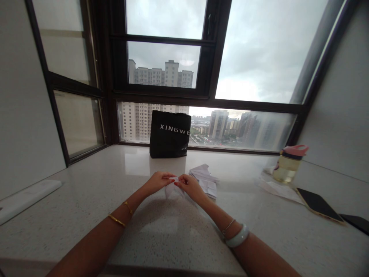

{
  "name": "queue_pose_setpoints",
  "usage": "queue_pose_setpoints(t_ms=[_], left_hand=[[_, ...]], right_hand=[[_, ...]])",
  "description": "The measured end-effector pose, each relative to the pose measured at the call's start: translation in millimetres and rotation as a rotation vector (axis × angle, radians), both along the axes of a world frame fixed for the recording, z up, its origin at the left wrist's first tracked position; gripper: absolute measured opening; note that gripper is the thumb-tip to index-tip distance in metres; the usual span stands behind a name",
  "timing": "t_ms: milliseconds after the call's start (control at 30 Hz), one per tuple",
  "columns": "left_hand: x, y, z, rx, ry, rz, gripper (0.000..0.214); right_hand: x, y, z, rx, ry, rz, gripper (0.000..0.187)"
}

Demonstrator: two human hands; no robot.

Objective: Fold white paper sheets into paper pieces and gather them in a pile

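My left hand [158,181] and my right hand [190,186] meet above the pale stone countertop [161,231], and both pinch a small piece of white paper [172,188] between their fingertips. The paper hangs just below the fingers and looks partly folded. Gold bangles circle my left wrist, while a pale bangle and a thin chain sit on my right wrist. Just beyond my right hand lies a small pile of folded white papers [205,177].
A black bag with white lettering [170,134] stands by the window at the back. At the right are a bottle with a pink lid [289,163], a sheet of paper [281,190] and two phones [317,204]. A white slab [25,198] lies at the left.
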State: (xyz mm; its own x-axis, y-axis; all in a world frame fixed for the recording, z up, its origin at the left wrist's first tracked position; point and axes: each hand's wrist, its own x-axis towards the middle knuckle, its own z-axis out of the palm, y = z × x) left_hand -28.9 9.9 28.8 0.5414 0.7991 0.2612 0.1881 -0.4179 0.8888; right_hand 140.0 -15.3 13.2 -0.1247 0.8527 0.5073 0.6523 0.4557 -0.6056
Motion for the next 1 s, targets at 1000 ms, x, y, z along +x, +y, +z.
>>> queue_pose_setpoints(t_ms=[1000], left_hand=[[11.2,-10.4,-17.3,0.131,0.174,-0.002,0.051]], right_hand=[[6.0,8.7,-2.0,-0.23,0.273,0.039,0.023]])
